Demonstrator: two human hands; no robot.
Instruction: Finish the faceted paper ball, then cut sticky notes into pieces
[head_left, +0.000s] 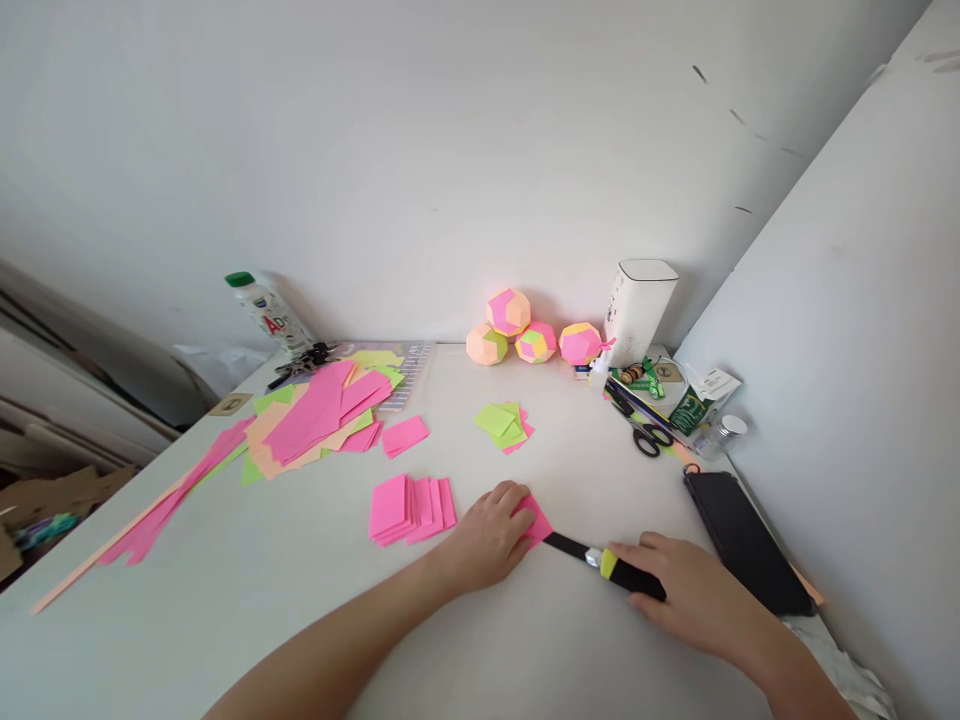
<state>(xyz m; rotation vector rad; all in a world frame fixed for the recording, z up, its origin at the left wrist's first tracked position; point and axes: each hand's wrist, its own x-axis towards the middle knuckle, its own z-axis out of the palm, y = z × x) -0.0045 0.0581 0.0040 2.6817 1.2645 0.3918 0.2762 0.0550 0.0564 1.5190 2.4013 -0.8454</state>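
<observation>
My left hand [487, 535] has its fingers bent and pressed onto a small pink paper piece [535, 524], holding it against the white table. Part of that paper is hidden under the fingers. In my right hand [690, 585] is a utility knife [634, 578] with a black and yellow handle. Its long dark blade points left, and the tip meets the paper's right corner. Just left of my left hand lies a fanned stack of pink paper squares [405, 510]. Green and pink paper pieces [501, 424] lie beyond the hands.
Loose pink, green and peach sheets [315, 415] cover a ruled mat at the left back. Several folded paper balls [508, 312] sit by the wall. To the right are scissors [651, 438], a white container [642, 310] and a black case [742, 540]. A green-capped bottle [268, 312] stands back left.
</observation>
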